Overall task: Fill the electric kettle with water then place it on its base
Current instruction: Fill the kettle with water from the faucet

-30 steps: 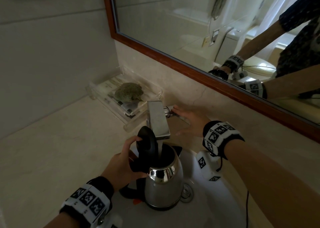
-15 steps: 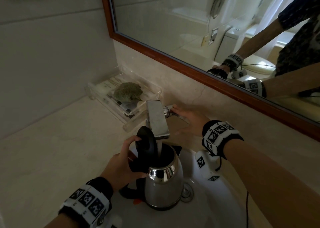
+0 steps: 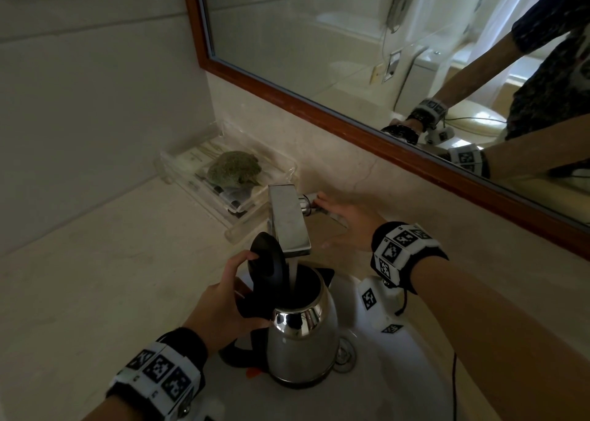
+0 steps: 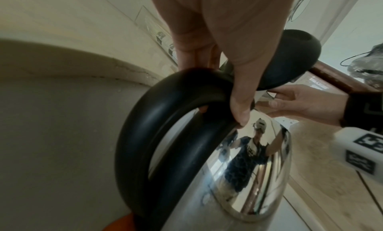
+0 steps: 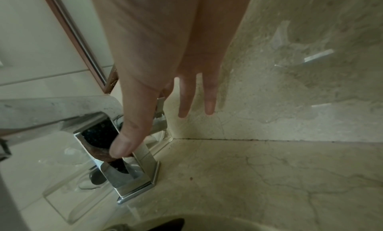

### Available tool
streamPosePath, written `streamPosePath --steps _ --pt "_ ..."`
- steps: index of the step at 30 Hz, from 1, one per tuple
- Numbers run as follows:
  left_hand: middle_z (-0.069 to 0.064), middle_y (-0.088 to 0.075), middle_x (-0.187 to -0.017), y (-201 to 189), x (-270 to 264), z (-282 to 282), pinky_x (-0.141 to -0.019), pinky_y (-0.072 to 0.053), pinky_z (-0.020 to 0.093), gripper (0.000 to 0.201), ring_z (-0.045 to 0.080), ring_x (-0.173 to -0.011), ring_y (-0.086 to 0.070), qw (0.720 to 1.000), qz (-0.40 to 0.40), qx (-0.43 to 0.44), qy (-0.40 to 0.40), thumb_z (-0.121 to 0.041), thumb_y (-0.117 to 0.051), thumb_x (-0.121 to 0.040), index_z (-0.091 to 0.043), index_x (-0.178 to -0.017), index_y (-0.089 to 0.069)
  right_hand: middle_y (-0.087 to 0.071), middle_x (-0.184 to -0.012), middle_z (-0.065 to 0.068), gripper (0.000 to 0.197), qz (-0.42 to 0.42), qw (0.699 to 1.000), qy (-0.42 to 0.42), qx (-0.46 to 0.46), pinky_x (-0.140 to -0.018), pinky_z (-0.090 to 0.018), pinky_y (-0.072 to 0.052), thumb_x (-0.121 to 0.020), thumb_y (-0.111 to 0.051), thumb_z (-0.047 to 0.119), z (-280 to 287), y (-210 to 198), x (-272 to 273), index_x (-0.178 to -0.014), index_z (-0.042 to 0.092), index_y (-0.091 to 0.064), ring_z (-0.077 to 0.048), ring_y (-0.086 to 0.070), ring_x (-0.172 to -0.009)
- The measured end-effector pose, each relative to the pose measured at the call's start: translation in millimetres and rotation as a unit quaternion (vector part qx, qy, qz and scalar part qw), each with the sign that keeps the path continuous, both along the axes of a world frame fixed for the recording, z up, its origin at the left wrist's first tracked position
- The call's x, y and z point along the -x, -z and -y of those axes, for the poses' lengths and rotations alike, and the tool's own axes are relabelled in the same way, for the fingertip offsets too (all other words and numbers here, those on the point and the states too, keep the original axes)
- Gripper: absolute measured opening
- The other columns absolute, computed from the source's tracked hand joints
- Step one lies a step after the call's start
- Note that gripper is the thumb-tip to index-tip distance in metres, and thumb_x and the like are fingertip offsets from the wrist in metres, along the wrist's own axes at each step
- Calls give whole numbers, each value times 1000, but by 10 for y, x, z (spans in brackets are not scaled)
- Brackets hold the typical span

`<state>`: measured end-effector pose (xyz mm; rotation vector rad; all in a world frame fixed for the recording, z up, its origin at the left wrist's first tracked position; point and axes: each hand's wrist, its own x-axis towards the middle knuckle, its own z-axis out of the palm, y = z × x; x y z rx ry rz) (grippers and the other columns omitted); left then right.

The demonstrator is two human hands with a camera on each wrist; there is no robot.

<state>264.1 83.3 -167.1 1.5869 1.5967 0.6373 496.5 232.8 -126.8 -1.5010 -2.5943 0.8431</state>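
A steel electric kettle (image 3: 301, 340) stands in the white sink basin (image 3: 399, 372), its black lid (image 3: 266, 257) tipped up. Water (image 3: 293, 273) runs from the square chrome faucet (image 3: 287, 219) into its mouth. My left hand (image 3: 223, 302) grips the top of the black handle, one fingertip against the lid. In the left wrist view, that hand (image 4: 217, 46) wraps the handle above the shiny kettle body (image 4: 248, 177). My right hand (image 3: 344, 222) lies with straight fingers on the faucet's side lever (image 3: 306, 202). In the right wrist view, its thumb (image 5: 124, 146) reaches the faucet (image 5: 134, 174).
A clear tray (image 3: 236, 210) holding a greenish lump (image 3: 231, 168) and sachets sits left of the faucet by the wall. A wood-framed mirror (image 3: 351, 127) hangs above the backsplash. The drain (image 3: 343, 353) lies just right of the kettle. Marble counter stretches to the left.
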Motion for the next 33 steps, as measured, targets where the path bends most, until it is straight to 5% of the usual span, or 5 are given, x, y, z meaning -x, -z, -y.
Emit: streamPosePath --steps 20,33 --pt "-2 -66 -86 -3 -3 5 -78 -55 31 100 10 -80 -65 1000 3 3 -7 -20 -85 -57 -62 -110 -12 -11 -158 9 95 -7 1000 6 4 -119 -30 -19 -73 -76 31 -25 42 6 -148 24 -18 -14 -18 -145" --pt "-7 -66 -83 5 -8 6 -67 -49 13 98 5 -75 -64 1000 -1 -10 -2 -20 -84 -57 -61 -110 -12 -13 -158 10 98 -12 1000 10 -1 -116 -27 -18 -70 -79 31 -25 57 -10 -148 25 -19 -12 -19 -144"
